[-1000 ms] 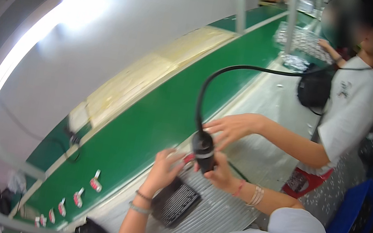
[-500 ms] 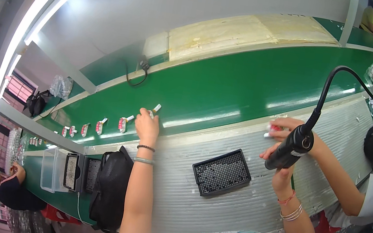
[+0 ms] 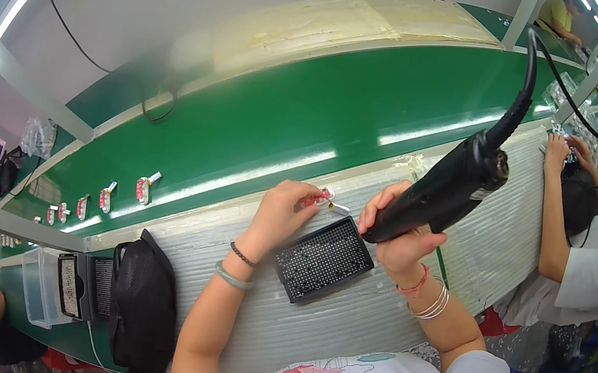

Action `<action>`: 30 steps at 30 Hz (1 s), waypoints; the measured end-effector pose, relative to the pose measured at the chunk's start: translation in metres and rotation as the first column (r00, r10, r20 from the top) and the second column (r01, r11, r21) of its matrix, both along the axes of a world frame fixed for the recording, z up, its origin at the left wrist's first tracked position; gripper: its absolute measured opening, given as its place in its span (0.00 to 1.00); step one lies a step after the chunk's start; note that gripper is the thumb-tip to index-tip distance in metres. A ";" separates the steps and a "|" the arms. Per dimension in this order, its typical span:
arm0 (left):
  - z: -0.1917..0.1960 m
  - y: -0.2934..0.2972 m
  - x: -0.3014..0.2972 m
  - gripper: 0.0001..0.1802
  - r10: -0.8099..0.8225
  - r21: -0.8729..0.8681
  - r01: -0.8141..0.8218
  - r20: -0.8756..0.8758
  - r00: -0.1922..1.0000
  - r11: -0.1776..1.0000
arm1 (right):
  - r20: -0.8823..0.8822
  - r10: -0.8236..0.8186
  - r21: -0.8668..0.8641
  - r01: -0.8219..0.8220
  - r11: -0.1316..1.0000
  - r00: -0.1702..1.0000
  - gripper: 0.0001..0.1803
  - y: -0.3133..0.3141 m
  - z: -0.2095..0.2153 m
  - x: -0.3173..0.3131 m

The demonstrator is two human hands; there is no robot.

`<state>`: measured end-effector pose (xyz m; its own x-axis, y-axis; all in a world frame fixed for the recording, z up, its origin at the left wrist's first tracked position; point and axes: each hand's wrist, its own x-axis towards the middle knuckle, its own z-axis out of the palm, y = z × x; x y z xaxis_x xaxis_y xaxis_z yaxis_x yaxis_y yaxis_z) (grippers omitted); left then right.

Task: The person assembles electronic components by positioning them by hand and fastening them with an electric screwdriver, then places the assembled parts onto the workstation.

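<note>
My left hand [image 3: 282, 210] pinches a small red-and-white part [image 3: 321, 195] with a white tab, held just above the far edge of a black tray [image 3: 330, 288]. Rows of small shiny bits that look like screws fill the tray. My right hand [image 3: 401, 245] is wrapped around a black electric screwdriver [image 3: 436, 194], its cord running up and off to the right. The tool's lower end sits beside the tray's right corner, and its tip is hidden. On the green surface to the left lie several similar red-and-white parts [image 3: 144, 191].
A grey ribbed mat [image 3: 235, 334] covers the near bench. At left stand a black bag [image 3: 144, 311], a black screw holder [image 3: 70, 284] and a clear plastic box [image 3: 35, 289]. A co-worker's hands [image 3: 561, 148] work at the far right. The screwdriver's cord [image 3: 568, 93] hangs overhead.
My left hand has moved right from the green surface to the tray, bringing a red-and-white part. The screwdriver has come closer to it. The co-worker's hand has withdrawn to the far right.
</note>
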<state>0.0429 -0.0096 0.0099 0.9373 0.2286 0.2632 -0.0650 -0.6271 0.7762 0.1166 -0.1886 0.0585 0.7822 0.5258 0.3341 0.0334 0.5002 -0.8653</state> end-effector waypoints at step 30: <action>-0.011 0.001 0.001 0.16 -0.082 0.117 0.066 0.136 0.987 0.991 | 0.028 0.000 0.043 -0.002 0.999 1.000 0.53 0.015 -0.014 0.003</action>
<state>0.0434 -0.0082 -0.0007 0.9026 0.1220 0.4128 -0.2171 -0.6991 0.6813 0.1192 -0.1735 0.0442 0.7715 0.5113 0.3786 0.0571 0.5370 -0.8417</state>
